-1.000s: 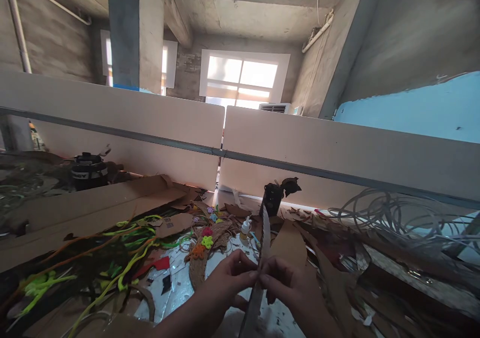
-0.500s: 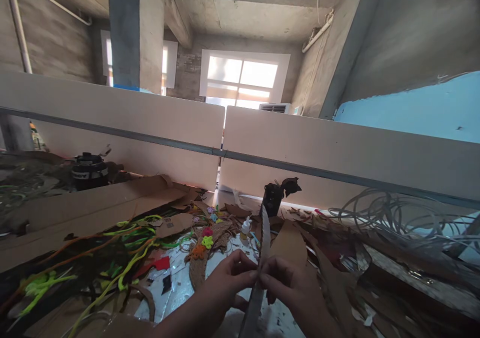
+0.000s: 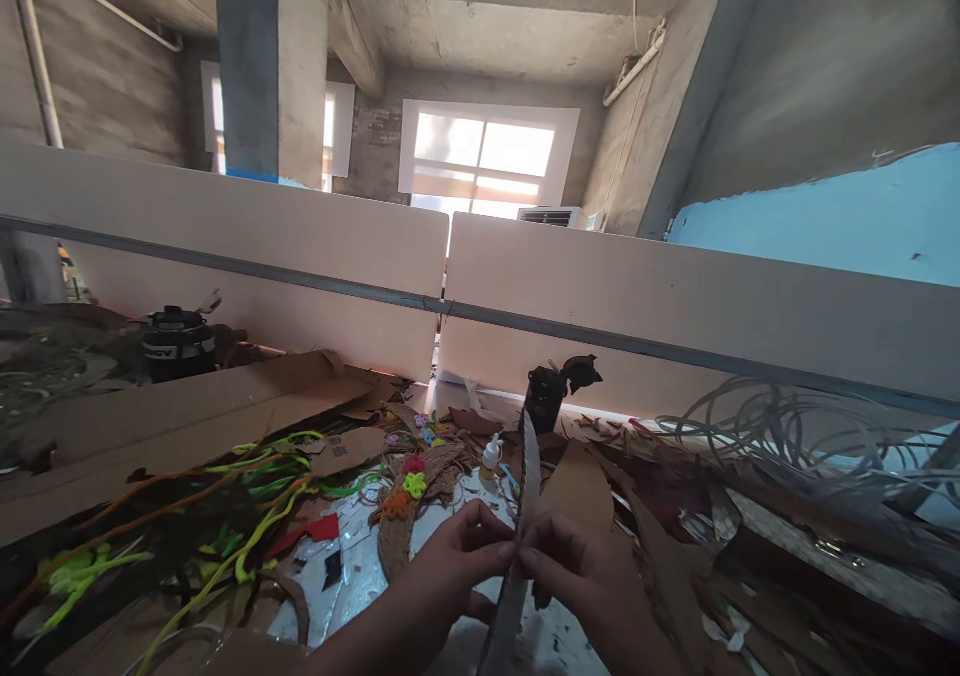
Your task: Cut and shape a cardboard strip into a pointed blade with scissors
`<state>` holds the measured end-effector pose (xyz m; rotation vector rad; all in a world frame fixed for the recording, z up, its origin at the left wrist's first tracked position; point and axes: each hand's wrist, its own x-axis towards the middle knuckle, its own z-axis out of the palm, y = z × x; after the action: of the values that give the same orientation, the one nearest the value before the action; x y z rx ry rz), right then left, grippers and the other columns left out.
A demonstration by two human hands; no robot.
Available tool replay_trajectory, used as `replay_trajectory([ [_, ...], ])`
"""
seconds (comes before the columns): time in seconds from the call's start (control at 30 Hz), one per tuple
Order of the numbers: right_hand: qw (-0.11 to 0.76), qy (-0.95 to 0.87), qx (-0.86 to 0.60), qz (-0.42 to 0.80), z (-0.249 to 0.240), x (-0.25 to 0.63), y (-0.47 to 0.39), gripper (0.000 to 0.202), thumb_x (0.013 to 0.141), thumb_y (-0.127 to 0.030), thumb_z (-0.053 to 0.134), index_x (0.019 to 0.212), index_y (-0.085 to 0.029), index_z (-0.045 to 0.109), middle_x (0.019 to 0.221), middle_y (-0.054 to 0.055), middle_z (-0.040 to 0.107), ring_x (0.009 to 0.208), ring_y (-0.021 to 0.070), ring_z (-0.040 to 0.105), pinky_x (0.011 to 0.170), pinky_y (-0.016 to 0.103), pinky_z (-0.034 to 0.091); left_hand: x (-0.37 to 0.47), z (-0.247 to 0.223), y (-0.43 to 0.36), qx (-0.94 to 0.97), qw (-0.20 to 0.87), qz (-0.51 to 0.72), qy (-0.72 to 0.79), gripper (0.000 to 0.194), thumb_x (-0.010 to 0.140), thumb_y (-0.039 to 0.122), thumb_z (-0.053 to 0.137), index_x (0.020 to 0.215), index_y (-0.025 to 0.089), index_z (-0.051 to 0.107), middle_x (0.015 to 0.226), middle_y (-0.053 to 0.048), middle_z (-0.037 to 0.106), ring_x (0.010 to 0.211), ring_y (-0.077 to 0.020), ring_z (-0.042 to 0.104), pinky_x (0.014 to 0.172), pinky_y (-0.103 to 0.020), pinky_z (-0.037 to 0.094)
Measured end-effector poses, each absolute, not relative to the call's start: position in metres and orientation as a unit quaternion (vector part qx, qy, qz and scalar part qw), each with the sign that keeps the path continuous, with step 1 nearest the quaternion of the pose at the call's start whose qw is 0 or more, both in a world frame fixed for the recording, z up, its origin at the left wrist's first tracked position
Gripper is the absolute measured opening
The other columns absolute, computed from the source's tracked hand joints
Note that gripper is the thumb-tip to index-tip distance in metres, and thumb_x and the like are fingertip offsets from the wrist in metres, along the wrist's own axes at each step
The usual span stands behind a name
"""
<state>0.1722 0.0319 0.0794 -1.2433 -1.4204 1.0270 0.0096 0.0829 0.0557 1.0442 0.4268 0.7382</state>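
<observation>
A long, narrow strip of what looks like cardboard [image 3: 529, 471] stands on edge in front of me, with a pointed, curved upper end. My left hand [image 3: 469, 556] pinches it from the left between thumb and finger. From the right, my right hand [image 3: 566, 561] grips the same strip, so the fingertips of both hands nearly meet across it. Just beyond the hands is a small white-capped glue bottle [image 3: 491, 456]. To their left lies a curved brown woven piece [image 3: 395, 541] with orange, yellow-green and pink flowers [image 3: 413, 484] on it.
Green and orange fuzzy stems [image 3: 255, 516] lie heaped on the left, near a long cardboard piece [image 3: 225, 406]. A black container [image 3: 545, 396] stands behind the strip. Clear tubing coils [image 3: 757, 436] and a patterned panel with a metal clasp [image 3: 840, 551] are on the right. White boards [image 3: 600, 266] border the back.
</observation>
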Motion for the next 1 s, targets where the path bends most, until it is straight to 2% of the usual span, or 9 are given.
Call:
replay_trajectory([
  [0.17, 0.490, -0.565, -0.518, 0.415, 0.084, 0.167, 0.029, 0.030, 0.074, -0.043, 0.071, 0.067, -0.017, 0.057, 0.062, -0.001, 0.057, 0.055, 0.0124, 0.052, 0.052, 0.024, 0.042, 0.010, 0.053, 0.084, 0.482, 0.782, 0.346, 0.190, 0.024, 0.079, 0.029, 0.073, 0.082, 0.020, 0.051, 0.085, -0.002, 0.066, 0.076, -0.0209, 0.070, 0.045, -0.020, 0.046],
  [0.37, 0.472, -0.583, -0.511, 0.420, 0.078, 0.174, 0.032, 0.027, 0.079, -0.041, 0.069, 0.073, -0.017, 0.059, 0.067, -0.001, 0.059, 0.059, 0.0125, 0.053, 0.053, 0.024, 0.043, 0.009, 0.054, 0.083, 0.484, 0.784, 0.341, 0.186, 0.025, 0.080, 0.030, 0.072, 0.083, 0.019, 0.050, 0.085, -0.003, 0.067, 0.076, -0.0202, 0.069, 0.047, -0.020, 0.045],
  [0.63, 0.488, -0.574, -0.502, 0.425, 0.081, 0.171, 0.031, 0.028, 0.078, -0.041, 0.070, 0.070, -0.017, 0.058, 0.066, -0.002, 0.057, 0.060, 0.0123, 0.053, 0.053, 0.023, 0.043, 0.009, 0.053, 0.085, 0.489, 0.778, 0.344, 0.194, 0.028, 0.078, 0.033, 0.074, 0.083, 0.020, 0.050, 0.085, -0.002, 0.066, 0.077, -0.0212, 0.070, 0.048, -0.021, 0.046],
  [0.83, 0.503, -0.560, -0.516, 0.409, 0.080, 0.167, 0.032, 0.026, 0.074, -0.040, 0.070, 0.067, -0.017, 0.058, 0.062, -0.001, 0.058, 0.054, 0.0125, 0.053, 0.049, 0.024, 0.042, 0.007, 0.058, 0.084, 0.505, 0.764, 0.334, 0.222, 0.029, 0.077, 0.036, 0.073, 0.083, 0.020, 0.051, 0.084, -0.005, 0.070, 0.072, -0.0167, 0.067, 0.045, -0.017, 0.040],
  [1.0, 0.492, -0.571, -0.520, 0.402, 0.078, 0.167, 0.032, 0.024, 0.075, -0.037, 0.069, 0.068, -0.018, 0.058, 0.063, -0.002, 0.057, 0.055, 0.0122, 0.052, 0.049, 0.023, 0.043, 0.003, 0.065, 0.083, 0.529, 0.750, 0.316, 0.241, 0.031, 0.077, 0.040, 0.073, 0.083, 0.020, 0.050, 0.077, -0.003, 0.070, 0.066, -0.0139, 0.064, 0.043, -0.016, 0.037],
])
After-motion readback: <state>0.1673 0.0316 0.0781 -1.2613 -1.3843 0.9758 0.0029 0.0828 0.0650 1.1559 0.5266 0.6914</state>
